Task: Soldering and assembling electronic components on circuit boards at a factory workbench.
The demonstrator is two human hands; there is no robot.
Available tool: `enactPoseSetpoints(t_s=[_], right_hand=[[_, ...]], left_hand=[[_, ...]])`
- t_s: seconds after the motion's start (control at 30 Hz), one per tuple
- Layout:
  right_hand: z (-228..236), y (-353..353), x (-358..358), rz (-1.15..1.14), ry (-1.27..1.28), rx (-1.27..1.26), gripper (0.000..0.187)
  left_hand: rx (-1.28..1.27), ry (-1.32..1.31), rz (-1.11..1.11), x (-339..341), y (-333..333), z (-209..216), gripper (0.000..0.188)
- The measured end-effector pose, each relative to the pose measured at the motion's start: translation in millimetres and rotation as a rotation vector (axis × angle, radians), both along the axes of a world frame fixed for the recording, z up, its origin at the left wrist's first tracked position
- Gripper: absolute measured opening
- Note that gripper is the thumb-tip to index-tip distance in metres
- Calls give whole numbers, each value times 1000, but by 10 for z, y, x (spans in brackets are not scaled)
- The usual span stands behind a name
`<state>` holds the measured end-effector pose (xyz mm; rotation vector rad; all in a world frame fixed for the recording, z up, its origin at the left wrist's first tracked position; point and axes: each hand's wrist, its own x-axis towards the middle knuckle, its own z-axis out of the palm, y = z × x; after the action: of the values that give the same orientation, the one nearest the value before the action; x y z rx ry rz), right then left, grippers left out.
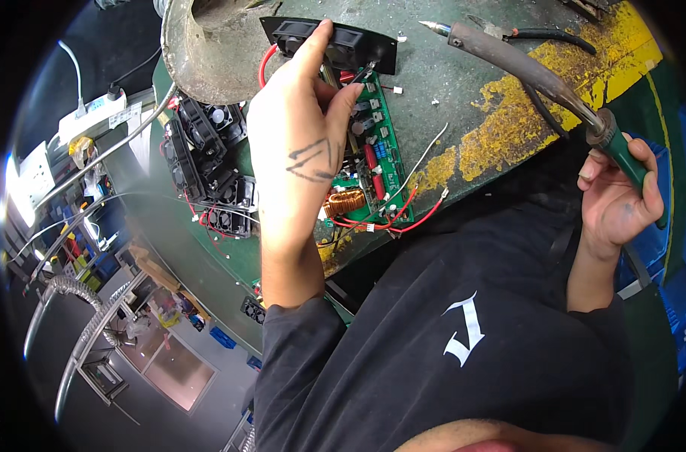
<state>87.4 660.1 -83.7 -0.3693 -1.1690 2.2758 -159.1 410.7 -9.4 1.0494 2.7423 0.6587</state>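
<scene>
1. On the worn green bench (452, 87), at upper middle, found a black panel (367, 54) with two fans, standing tilted.
2. Noted the left hand (299, 120) over it, index finger laid between the fans, thumb bent below. Cannot tell whether clamped or merely resting, with the remaining fingers mostly hidden.
3. Located a green circuit board (384, 143) below the panel, partly covered by the left hand; copper coil (344, 202) near its lower end, red wires (418, 221) trailing toward the bench edge.
4. Observed the right hand (620, 200) beyond the bench edge, fingers closed around the green handle of a soldering iron (537, 81); tip directed up-left over the bench, apart from panel and board.
5. Recorded black fans (183, 162) clustered left of the left hand, beside a grey metal hood (207, 64).
6. Noted worn yellow paint (497, 135) along the bench edge.
</scene>
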Motion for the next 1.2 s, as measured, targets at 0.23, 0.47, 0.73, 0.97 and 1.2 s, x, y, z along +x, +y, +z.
enactPoseSetpoints(t_s=[0.23,0.47,0.73,0.97,1.2], right_hand=[[-24,-7,4,-17,-39,53,50],[-19,-19,6,-10,-28,63,50],[-30,31,55,-91,36,11,54],[-44,151,190,-106,51,-18,48],[-162,386,375,-86,37,-63,46]], left_hand=[[-4,1,18,3,21,11,64],[4,17,15,-15,5,-28,65],[235,-325,120,-25,-141,-1,70],[141,91,232,239,-597,-93,21],[310,239,270,337,-700,-177,14]])
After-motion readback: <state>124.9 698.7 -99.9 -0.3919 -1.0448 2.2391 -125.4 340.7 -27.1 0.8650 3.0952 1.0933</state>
